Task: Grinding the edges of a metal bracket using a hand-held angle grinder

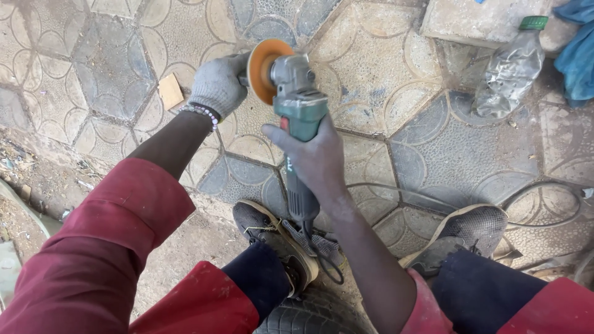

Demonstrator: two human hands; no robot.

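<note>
Angle grinder (pixel 297 117) sits mid-frame, just above centre, held over the patterned paving (pixel 396 80). Green plastic body w/ grey cast-metal gear head at its 12 o'clock end; round orange disc (pixel 265 69) mounted on the head's 9 o'clock side, seen nearly edge-on, dusty. Body is long, tapering, w/ a black cord (pixel 328 260) leaving the 6 o'clock end and looping by the shoes.

Right hand (pixel 315 158), bare, closed round the grinder body, thumb across the top. Left hand (pixel 216 83), in a grey knit glove, closed at the head's 9 o'clock side beside the disc; what it grips is hidden. Bead bracelet (pixel 201 111) at that wrist.

Paving: grey concrete tiles, hexagon shapes w/ raised petal lines, rough and pebbled. Crushed clear plastic bottle (pixel 510 71) w/ green cap at 2 o'clock. Small tan wood offcut (pixel 171 91) at 10 o'clock. Ribbed black tyre (pixel 315 318) at 6 o'clock. Grey mesh shoes (pixel 272 238), red sleeves (pixel 117 241).
</note>
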